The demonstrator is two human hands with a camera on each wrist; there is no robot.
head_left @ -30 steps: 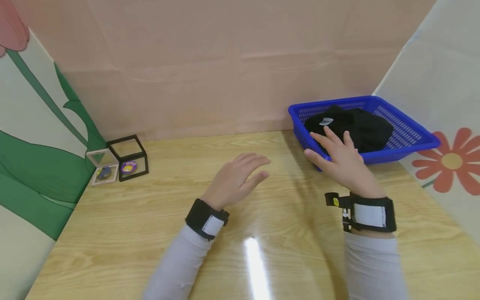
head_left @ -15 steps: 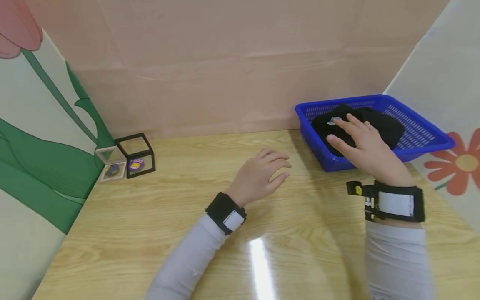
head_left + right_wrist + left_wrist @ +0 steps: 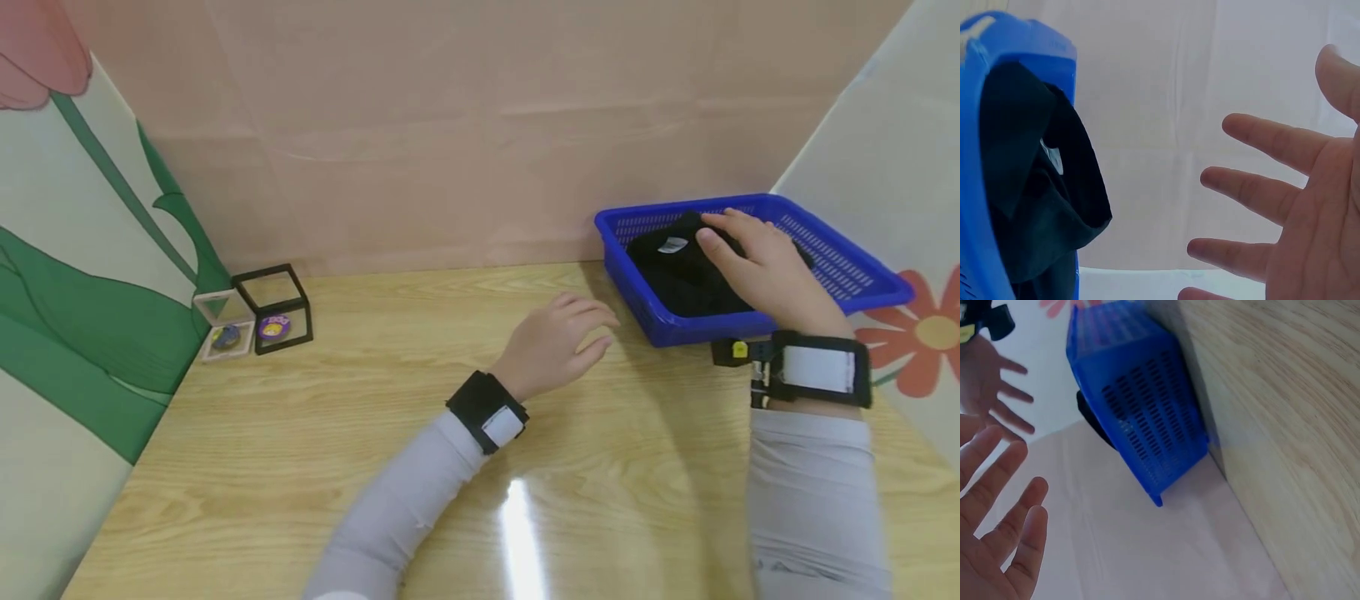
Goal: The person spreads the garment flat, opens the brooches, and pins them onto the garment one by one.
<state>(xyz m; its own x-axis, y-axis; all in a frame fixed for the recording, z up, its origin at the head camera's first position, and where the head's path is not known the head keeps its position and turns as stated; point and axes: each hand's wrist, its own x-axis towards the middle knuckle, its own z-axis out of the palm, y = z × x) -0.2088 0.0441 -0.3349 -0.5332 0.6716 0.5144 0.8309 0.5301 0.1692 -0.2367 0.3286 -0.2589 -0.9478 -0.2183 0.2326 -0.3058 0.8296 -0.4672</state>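
A blue plastic basket [image 3: 663, 325] stands at the back right of the table. Inside it lies a bunched black cloth [image 3: 675, 279] with a small white label. Above the basket hovers my right hand [image 3: 772, 271], fingers spread and apart from the cloth, as the right wrist view shows a gap to the black cloth [image 3: 1041, 206]. My left hand [image 3: 551, 346] is over the table to the left of the basket, its fingers relaxed and holding nothing. In the left wrist view the left hand [image 3: 997, 519] is clear of the basket's side [image 3: 1141, 412].
Two small hinged frames, a black one [image 3: 281, 333] and a pinkish one [image 3: 227, 342], stand unfolded at the left back, each with a round badge. A pink sheet [image 3: 420, 150] covers the back wall. Patterned panels flank the wooden table [image 3: 360, 375].
My right hand has moved forward and right, farther over the basket. The left hand has shifted right toward the basket. The view has turned slightly; the cloth looks unmoved.
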